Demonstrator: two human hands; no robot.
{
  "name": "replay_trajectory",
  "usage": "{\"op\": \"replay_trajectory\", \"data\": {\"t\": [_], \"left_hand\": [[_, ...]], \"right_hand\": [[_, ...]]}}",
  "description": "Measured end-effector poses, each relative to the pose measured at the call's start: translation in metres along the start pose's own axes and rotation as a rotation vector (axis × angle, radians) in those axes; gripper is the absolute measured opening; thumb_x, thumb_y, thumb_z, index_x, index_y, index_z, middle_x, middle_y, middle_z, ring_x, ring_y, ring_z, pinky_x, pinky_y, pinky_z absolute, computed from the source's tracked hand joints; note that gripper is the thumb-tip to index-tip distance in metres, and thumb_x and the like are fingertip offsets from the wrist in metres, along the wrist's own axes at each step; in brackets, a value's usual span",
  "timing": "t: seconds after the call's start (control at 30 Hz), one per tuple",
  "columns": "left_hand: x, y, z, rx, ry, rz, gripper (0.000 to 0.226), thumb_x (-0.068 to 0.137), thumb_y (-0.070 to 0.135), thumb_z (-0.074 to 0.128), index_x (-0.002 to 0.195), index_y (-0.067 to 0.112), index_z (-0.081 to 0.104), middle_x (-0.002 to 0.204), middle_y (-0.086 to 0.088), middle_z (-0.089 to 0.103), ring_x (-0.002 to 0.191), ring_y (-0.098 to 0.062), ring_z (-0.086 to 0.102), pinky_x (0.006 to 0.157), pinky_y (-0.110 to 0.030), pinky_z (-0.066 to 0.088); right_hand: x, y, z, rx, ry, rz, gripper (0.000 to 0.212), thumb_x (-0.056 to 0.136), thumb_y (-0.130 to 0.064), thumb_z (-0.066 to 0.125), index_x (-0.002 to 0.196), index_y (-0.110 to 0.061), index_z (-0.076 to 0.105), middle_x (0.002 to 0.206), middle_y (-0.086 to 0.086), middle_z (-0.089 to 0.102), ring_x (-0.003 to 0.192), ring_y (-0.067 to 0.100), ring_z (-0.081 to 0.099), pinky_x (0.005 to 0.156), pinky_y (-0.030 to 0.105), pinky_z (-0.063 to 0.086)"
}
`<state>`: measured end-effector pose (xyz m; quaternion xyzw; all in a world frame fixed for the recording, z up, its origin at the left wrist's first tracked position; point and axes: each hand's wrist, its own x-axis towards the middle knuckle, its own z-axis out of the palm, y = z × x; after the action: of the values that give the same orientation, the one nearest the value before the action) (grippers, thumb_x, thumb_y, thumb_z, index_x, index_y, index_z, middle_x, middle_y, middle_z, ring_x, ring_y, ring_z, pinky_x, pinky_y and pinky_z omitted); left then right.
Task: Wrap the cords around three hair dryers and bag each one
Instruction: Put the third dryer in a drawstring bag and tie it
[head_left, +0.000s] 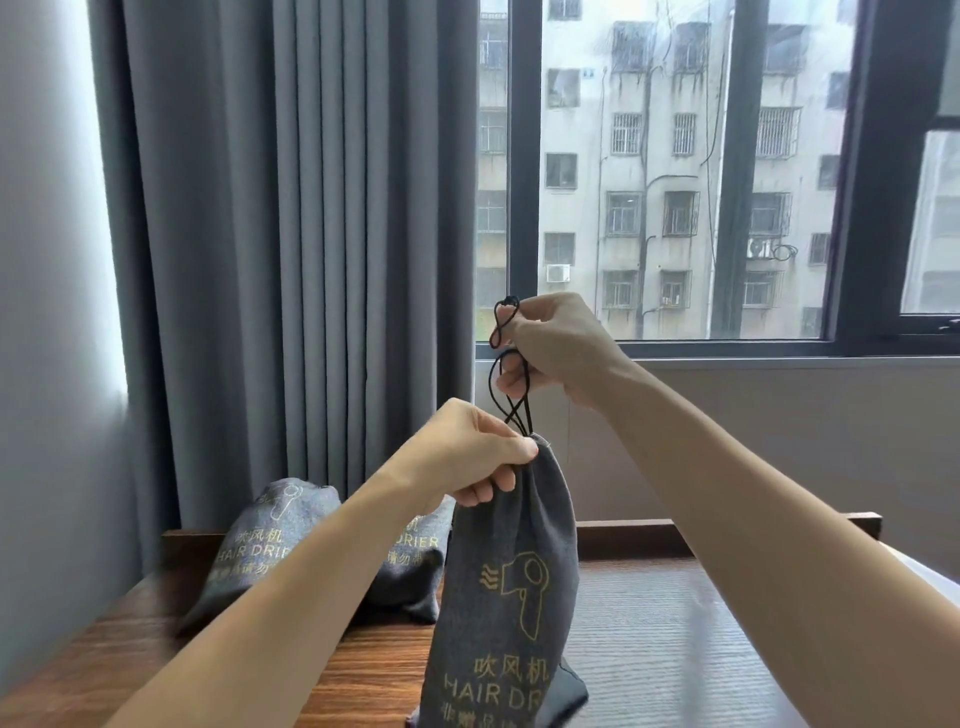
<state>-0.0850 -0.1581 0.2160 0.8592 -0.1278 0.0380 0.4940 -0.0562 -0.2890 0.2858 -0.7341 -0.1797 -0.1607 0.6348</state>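
Observation:
A grey fabric bag (511, 587) with a gold hair-dryer print stands upright at the middle of the wooden table (665, 649), bulging with something hidden inside. My left hand (478, 457) grips its gathered neck. Above it, my right hand (550, 348) pinches the black drawstring (506, 364), which loops up from the bag's mouth. Two more grey bags of the same kind lie on the table at the back left: one (260, 551) on the far left, and another (410, 566) partly hidden behind my left forearm.
Grey curtains (291, 234) hang behind the table on the left. A large window (675, 171) with dark frames faces an apartment block. A raised wooden ledge (623, 535) runs along the table's far edge.

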Motion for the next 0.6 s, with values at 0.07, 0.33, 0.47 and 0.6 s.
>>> {"op": "replay_trajectory", "data": {"t": [0.07, 0.33, 0.47, 0.6], "left_hand": [[0.006, 0.0, 0.001, 0.028, 0.102, 0.052, 0.027, 0.091, 0.036, 0.079, 0.078, 0.012, 0.08, 0.052, 0.0, 0.061, 0.042, -0.011, 0.048, 0.044, -0.022, 0.04], [0.022, -0.001, 0.003, 0.419, 0.508, 0.13, 0.043, 0.084, 0.052, 0.076, 0.084, 0.01, 0.068, 0.073, -0.002, 0.071, 0.079, -0.023, 0.068, 0.074, -0.038, 0.055], [0.031, -0.017, 0.004, 0.294, 0.428, 0.222, 0.026, 0.094, 0.045, 0.071, 0.097, 0.025, 0.056, 0.088, 0.002, 0.068, 0.085, -0.02, 0.064, 0.072, -0.032, 0.047], [0.035, -0.03, 0.004, -0.074, 0.336, 0.358, 0.017, 0.084, 0.027, 0.086, 0.081, 0.023, 0.07, 0.069, 0.0, 0.072, 0.06, -0.009, 0.058, 0.058, -0.021, 0.043]], "right_hand": [[-0.001, -0.001, 0.001, -0.022, 0.001, 0.004, 0.031, 0.104, -0.019, 0.06, 0.088, 0.006, 0.071, 0.073, 0.015, 0.06, 0.048, 0.021, 0.054, 0.052, 0.04, 0.061], [-0.006, 0.0, -0.001, 0.013, 0.012, 0.008, 0.031, 0.106, -0.019, 0.057, 0.082, -0.003, 0.068, 0.055, 0.001, 0.06, 0.05, 0.019, 0.058, 0.049, 0.034, 0.06], [-0.006, 0.004, -0.003, 0.073, 0.011, 0.034, 0.028, 0.107, -0.018, 0.056, 0.088, -0.002, 0.068, 0.067, 0.008, 0.059, 0.054, 0.02, 0.059, 0.05, 0.032, 0.059], [-0.006, 0.009, -0.006, 0.104, 0.036, 0.038, 0.031, 0.107, -0.022, 0.055, 0.09, 0.0, 0.068, 0.067, 0.012, 0.058, 0.051, 0.021, 0.063, 0.054, 0.038, 0.062]]}}
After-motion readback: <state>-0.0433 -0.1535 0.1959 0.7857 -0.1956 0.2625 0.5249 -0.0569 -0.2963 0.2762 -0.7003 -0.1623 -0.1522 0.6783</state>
